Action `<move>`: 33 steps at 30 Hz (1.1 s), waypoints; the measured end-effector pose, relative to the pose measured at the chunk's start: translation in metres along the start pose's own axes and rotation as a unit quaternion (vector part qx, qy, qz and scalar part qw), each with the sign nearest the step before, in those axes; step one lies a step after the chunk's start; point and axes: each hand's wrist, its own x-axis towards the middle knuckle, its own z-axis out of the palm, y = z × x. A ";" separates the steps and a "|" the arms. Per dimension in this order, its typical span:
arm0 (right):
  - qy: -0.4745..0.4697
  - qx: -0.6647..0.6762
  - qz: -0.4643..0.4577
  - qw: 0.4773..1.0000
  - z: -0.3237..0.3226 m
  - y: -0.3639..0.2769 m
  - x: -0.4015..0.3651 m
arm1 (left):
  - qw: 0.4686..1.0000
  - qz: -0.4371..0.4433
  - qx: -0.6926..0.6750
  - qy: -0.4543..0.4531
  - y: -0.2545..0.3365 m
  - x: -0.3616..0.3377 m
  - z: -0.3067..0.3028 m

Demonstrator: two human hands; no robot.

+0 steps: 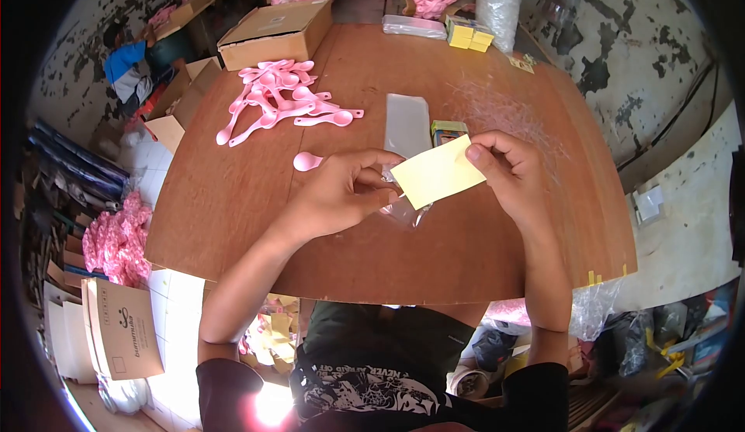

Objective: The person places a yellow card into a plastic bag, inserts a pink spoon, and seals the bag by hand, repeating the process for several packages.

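Observation:
My right hand [508,172] pinches a blank yellow card [438,172] between thumb and fingers at its right end. My left hand [337,191] is curled at the card's left end, its fingers closed on a clear plastic bag [405,213] that hangs partly behind the card. Something pinkish shows through the plastic, too hidden to make out. One pink spoon [307,161] lies just beyond my left hand, its handle covered by the hand. Past the card are a stack of clear plastic bags [407,118] and a small stack of printed cards [448,131].
A heap of pink spoons [275,98] lies on the wooden table [349,265], near a cardboard box [275,29]. Yellow card stacks [469,35] and a bundle of plastic bags [414,26] sit at the far edge. Thin plastic strips [508,114] are scattered right. Another person [128,67] is at far left.

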 end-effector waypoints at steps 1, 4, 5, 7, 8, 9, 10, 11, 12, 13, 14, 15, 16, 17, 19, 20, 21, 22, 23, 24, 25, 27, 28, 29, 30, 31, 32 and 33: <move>0.005 -0.005 0.000 1.000 -0.001 0.000 0.000 | 1.000 0.001 0.010 0.010 0.000 0.000 0.001; -0.031 -0.010 0.008 0.999 0.000 0.001 -0.002 | 0.999 -0.018 0.042 0.012 0.005 -0.001 0.002; -0.030 -0.010 0.008 0.999 0.000 0.002 -0.002 | 0.997 -0.038 0.065 0.004 0.008 -0.002 0.002; -0.070 0.017 0.033 0.997 0.002 0.003 -0.002 | 0.997 -0.034 0.065 0.000 0.012 -0.003 0.004; -0.070 0.017 0.033 0.997 0.004 0.005 -0.003 | 0.997 -0.031 0.066 -0.004 0.014 -0.003 0.005; -0.076 0.020 0.033 0.996 0.008 0.006 -0.004 | 0.997 -0.030 0.066 -0.004 0.018 -0.002 0.007; -0.082 0.023 0.033 0.996 0.012 0.007 -0.005 | 0.998 -0.027 0.063 -0.014 0.021 -0.001 0.009; -0.094 0.017 0.038 0.995 0.014 0.007 -0.005 | 0.998 -0.024 0.060 -0.024 0.023 0.000 0.009; -0.094 0.017 0.038 0.995 0.016 0.008 -0.006 | 0.998 -0.024 0.060 -0.024 0.019 0.001 0.009; -0.080 0.013 0.022 0.996 0.019 0.008 -0.007 | 0.999 0.002 0.040 -0.022 0.011 0.003 0.009; -0.066 0.008 0.006 0.998 0.020 0.009 -0.007 | 0.999 0.028 0.020 -0.019 0.007 0.005 0.009; -0.066 0.008 0.006 0.998 0.020 0.011 -0.006 | 0.999 0.028 0.019 -0.019 0.007 0.005 0.009; -0.041 0.023 0.012 0.999 0.020 0.012 -0.006 | 1.000 0.015 0.000 -0.023 0.008 0.005 0.008; -0.016 0.039 0.017 0.999 0.020 0.013 -0.005 | 0.999 0.002 -0.019 -0.027 0.008 0.005 0.008; -0.006 0.042 0.007 0.999 0.023 0.015 -0.005 | 0.999 0.003 -0.026 -0.019 0.007 0.006 0.009; 0.004 0.046 -0.004 0.999 0.024 0.016 -0.005 | 0.999 0.004 -0.032 -0.011 0.006 0.005 0.009; 0.003 0.046 -0.004 0.999 0.025 0.018 -0.006 | 0.999 0.003 -0.032 -0.010 0.007 0.005 0.009; -0.018 0.054 0.004 0.998 0.025 0.021 -0.007 | 1.000 0.002 -0.020 -0.004 0.007 0.005 0.009; -0.039 0.062 0.011 0.997 0.025 0.023 -0.008 | 1.000 0.000 -0.009 0.002 0.007 0.006 0.009; -0.040 0.062 0.012 0.997 0.025 0.022 -0.006 | 1.000 0.000 -0.009 0.002 0.007 0.006 0.010; -0.063 0.028 -0.056 0.996 0.026 0.020 -0.004 | 1.000 0.012 -0.001 0.010 0.008 0.007 0.011; -0.088 -0.005 -0.124 0.988 0.029 0.020 -0.004 | 1.000 0.023 0.007 0.019 0.010 0.008 0.011; -0.106 0.034 -0.090 0.990 0.031 0.022 -0.006 | 1.000 0.013 0.014 0.025 0.013 0.008 0.011; -0.124 0.072 -0.054 0.988 0.032 0.022 -0.007 | 0.999 0.002 0.021 0.032 0.015 0.009 0.011; -0.127 0.072 -0.054 0.988 0.031 0.017 -0.007 | 0.999 0.002 0.019 0.035 0.013 0.011 0.011; -0.147 0.105 0.012 0.984 0.028 0.008 -0.006 | 0.999 0.024 0.020 0.036 0.009 0.013 0.011; -0.165 0.136 0.079 0.974 0.025 0.002 -0.006 | 0.998 0.047 0.021 0.037 0.007 0.014 0.010; -0.168 0.137 0.081 0.973 0.023 0.001 -0.006 | 0.998 0.045 0.019 0.039 0.008 0.014 0.011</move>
